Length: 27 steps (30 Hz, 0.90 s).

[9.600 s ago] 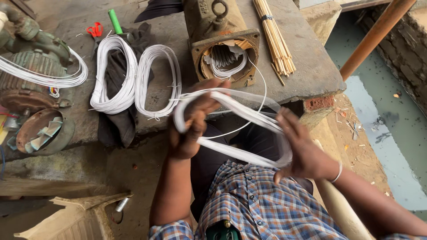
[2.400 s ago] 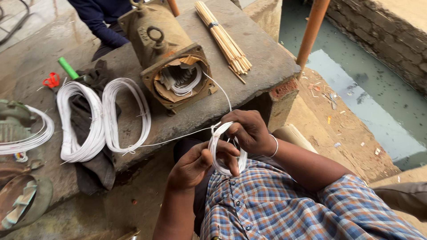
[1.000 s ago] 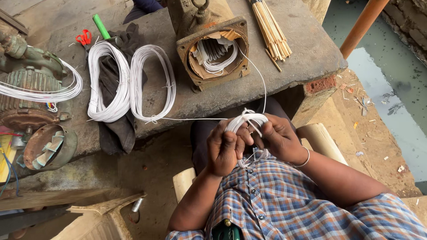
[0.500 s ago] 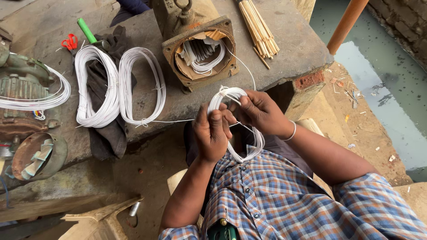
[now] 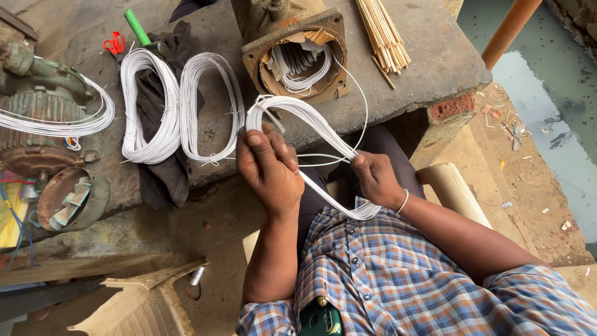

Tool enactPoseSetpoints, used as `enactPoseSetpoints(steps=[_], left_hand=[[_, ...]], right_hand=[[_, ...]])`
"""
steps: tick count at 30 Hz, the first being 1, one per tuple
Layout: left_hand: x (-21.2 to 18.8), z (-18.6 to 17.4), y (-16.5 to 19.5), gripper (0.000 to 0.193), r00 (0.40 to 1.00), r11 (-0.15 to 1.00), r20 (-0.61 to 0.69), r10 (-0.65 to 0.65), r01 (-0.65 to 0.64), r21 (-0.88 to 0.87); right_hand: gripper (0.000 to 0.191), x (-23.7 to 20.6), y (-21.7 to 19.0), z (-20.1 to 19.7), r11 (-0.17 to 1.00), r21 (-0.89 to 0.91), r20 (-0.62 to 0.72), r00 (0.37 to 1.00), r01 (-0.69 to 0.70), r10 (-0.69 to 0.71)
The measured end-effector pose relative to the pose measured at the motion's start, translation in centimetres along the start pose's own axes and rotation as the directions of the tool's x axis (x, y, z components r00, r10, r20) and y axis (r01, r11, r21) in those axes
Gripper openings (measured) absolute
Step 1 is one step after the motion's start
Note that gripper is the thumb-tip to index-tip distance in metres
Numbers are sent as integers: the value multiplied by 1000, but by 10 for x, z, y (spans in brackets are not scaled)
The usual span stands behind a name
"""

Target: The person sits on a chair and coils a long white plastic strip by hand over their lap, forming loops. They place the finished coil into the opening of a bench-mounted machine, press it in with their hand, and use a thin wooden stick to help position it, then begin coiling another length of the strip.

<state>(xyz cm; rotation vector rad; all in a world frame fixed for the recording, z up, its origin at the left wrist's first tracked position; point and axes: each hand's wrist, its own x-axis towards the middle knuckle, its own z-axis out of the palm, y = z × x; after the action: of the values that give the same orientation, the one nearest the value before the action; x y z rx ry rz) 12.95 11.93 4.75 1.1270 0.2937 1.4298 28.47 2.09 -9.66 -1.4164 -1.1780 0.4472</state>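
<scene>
A long loop of white wire (image 5: pixel 311 124) is stretched between both hands in front of my lap. My left hand (image 5: pixel 268 167) grips its upper end near the slab's edge. My right hand (image 5: pixel 375 179) holds the lower end, close to my checked shirt. A single strand runs from the loop up into the open motor housing (image 5: pixel 297 57), which has more white wire inside. Two finished white coils (image 5: pixel 177 107) lie side by side on a dark cloth (image 5: pixel 163 177) to the left.
The concrete slab (image 5: pixel 429 65) also carries a bundle of thin sticks (image 5: pixel 384 36), red scissors (image 5: pixel 114 43), a green-handled tool (image 5: pixel 136 26) and another motor with white wire (image 5: pixel 46 121) at the left. Water lies beyond the slab at the right (image 5: pixel 547 124).
The small bunched coil has been pulled out into a long stretched loop. My hands have moved apart, left hand up and left, right hand down and right.
</scene>
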Motion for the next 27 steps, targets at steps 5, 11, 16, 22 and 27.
enactPoseSetpoints(steps=[5,11,16,22,27], left_hand=[[12,-5,11,32,997,997,-44,64,-65,-35],[14,-2,8,33,996,997,-71,57,-60,-41],[15,-9,15,33,998,1000,61,0,1,-28],[26,-31,12,33,988,970,-23,-150,142,-197],[24,-25,13,38,959,994,277,-63,86,-73]], right_hand=[[79,-13,-5,-26,853,-404,4,933,330,-359],[137,-29,-29,-17,806,-522,37,951,279,-306],[119,-22,-11,-19,896,-430,25,993,112,-112],[99,-18,-15,-15,929,-359,23,996,93,-91],[93,14,-70,-45,888,-282,-13,924,362,-381]])
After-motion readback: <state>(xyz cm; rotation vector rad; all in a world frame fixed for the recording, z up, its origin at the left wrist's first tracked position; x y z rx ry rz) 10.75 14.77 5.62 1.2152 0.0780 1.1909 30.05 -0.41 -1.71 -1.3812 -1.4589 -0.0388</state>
